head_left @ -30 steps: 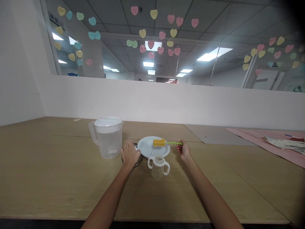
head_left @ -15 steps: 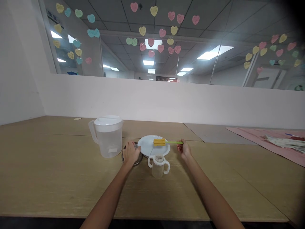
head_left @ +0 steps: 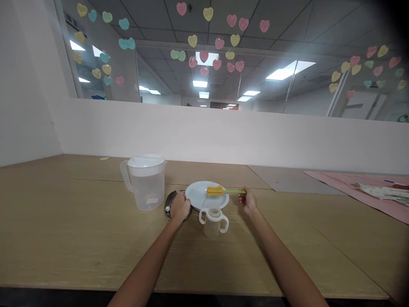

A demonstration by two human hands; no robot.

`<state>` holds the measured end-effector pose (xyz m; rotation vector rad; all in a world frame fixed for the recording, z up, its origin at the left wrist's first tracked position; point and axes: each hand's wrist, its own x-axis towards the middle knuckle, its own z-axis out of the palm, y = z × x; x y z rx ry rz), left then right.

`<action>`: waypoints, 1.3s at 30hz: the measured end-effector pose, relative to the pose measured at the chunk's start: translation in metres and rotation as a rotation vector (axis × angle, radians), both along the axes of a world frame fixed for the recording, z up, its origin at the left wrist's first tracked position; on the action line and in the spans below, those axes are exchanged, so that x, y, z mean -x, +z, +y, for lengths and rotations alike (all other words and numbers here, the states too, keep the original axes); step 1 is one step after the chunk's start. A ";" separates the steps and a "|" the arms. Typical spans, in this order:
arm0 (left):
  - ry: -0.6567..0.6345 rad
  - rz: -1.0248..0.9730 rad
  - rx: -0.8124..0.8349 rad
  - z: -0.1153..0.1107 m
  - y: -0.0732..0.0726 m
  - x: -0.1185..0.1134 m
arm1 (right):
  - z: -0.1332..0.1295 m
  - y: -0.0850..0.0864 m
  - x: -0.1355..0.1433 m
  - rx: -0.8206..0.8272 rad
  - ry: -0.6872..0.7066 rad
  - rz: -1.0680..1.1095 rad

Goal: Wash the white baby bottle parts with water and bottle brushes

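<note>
My right hand (head_left: pixel 247 200) is closed round the green handle of a brush with a yellow sponge head (head_left: pixel 214 191). The sponge head is over a white plate (head_left: pixel 196 196). My left hand (head_left: pixel 180 207) is over a round dark metal dish (head_left: pixel 169 201), its fingers curled in; what they hold, if anything, is hidden. A small white piece (head_left: pixel 168 209) lies in the dish, left of that hand. In front of the plate stands a clear cup with two white handles (head_left: pixel 212 226), its top open.
A clear lidded pitcher (head_left: pixel 147 187) stands left of the dish. Far right, a pink cloth (head_left: pixel 332 179) carries a plastic packet (head_left: pixel 383 192) and a pen. A grey sheet (head_left: pixel 287 181) lies at the back, along the wall below the window.
My left hand has shifted slightly right over the dish and its fingers have curled in, uncovering the small white piece. My right hand and the brush look almost unchanged.
</note>
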<state>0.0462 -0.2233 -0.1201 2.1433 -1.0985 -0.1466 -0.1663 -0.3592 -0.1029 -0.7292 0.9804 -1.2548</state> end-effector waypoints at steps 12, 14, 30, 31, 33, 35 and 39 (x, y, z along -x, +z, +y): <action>0.003 -0.121 -0.034 0.003 0.001 -0.002 | 0.002 0.002 0.000 0.005 0.002 0.005; 0.017 -0.160 -0.033 0.003 0.001 -0.002 | 0.001 0.002 0.000 0.001 0.000 0.007; -0.574 -0.428 0.521 0.021 0.000 0.026 | -0.001 0.001 0.002 -0.010 -0.013 -0.021; -0.706 -0.448 0.574 0.020 -0.004 0.035 | -0.002 0.001 0.002 -0.011 -0.012 -0.021; -0.853 -0.443 0.660 0.017 -0.012 0.055 | -0.004 -0.001 0.002 -0.011 -0.009 -0.021; -0.873 -0.373 0.678 0.016 -0.017 0.072 | -0.005 -0.002 0.003 -0.009 -0.003 -0.021; -0.797 -0.153 0.629 0.024 -0.016 0.091 | -0.007 -0.003 0.004 -0.006 0.005 -0.021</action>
